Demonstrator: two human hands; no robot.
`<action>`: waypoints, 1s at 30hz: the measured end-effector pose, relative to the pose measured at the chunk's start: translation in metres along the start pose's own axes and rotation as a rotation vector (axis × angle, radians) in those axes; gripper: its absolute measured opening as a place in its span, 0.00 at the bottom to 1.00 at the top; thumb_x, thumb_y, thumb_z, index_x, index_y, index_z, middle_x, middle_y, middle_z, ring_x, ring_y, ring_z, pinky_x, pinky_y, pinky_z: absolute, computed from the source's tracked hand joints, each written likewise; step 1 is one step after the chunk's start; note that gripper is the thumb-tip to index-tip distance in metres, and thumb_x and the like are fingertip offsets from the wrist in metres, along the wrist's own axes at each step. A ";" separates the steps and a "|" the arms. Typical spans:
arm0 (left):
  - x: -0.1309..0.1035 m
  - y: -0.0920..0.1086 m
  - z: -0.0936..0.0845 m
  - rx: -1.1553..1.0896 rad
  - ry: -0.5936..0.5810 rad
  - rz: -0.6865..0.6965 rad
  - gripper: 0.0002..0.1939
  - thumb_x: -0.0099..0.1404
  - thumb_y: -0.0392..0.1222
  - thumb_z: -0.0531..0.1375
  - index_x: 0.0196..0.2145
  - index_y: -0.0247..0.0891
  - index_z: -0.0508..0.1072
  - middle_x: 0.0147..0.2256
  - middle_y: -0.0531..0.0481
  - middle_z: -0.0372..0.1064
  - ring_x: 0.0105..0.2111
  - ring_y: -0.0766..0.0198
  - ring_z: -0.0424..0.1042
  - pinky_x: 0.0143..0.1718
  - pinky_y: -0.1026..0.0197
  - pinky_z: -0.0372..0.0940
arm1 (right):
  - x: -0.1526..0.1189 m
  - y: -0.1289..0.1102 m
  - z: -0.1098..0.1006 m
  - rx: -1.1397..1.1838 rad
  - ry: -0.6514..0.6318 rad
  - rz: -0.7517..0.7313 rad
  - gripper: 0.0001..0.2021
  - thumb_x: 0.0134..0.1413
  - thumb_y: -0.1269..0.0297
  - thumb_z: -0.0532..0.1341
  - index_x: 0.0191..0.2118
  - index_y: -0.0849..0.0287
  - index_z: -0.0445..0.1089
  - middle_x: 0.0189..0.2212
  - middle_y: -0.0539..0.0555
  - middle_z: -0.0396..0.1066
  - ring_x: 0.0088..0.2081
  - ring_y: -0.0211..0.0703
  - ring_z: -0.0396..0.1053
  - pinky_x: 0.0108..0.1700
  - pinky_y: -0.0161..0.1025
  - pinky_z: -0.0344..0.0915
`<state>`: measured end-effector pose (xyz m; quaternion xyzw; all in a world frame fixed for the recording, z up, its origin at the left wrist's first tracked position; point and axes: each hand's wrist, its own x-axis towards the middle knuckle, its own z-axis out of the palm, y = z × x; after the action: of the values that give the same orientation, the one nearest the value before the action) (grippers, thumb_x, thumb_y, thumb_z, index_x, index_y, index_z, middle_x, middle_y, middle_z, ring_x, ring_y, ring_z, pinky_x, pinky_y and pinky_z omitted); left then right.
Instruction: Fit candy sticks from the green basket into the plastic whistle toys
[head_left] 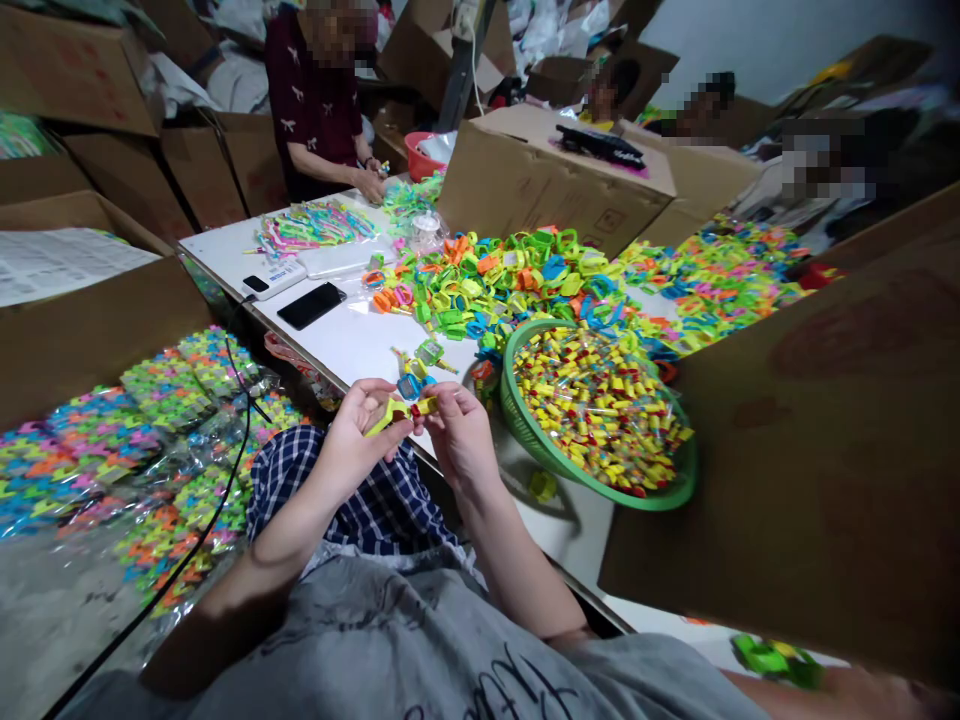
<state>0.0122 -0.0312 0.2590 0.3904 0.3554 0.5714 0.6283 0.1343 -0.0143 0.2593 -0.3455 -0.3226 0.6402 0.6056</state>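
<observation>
My left hand [361,432] is closed on a yellow-green plastic piece [388,416], which looks like one of the toy watches heaped on the table. Close against it, my right hand [459,425] pinches a small yellow-and-red piece [424,406] between thumb and fingertips. The two pieces meet or nearly meet; the fingers partly hide the join. Just beyond my hands lie a few loose toy watches [411,385], blue and green. Right of my right hand, a green plastic basket [536,455] holds a heap of small yellow-and-red pieces [600,410].
A large pile of coloured toy watches [480,285] covers the middle table, beside a black phone [311,305]. Cardboard boxes [555,180] stand behind; a big carton [795,460] blocks the right. Bagged parts [150,430] lie left. A person in maroon [311,120] works opposite.
</observation>
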 end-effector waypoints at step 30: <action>-0.019 0.029 0.004 0.268 0.100 0.186 0.23 0.42 0.32 0.71 0.33 0.40 0.63 0.30 0.54 0.67 0.30 0.67 0.69 0.33 0.65 0.65 | -0.018 -0.026 -0.013 -0.362 -0.493 -0.152 0.09 0.56 0.58 0.62 0.39 0.55 0.64 0.43 0.55 0.74 0.45 0.42 0.72 0.48 0.45 0.68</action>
<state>0.0014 -0.0492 0.2865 0.4732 0.4216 0.5930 0.4967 0.1599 -0.0311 0.2751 -0.2568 -0.5934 0.5898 0.4839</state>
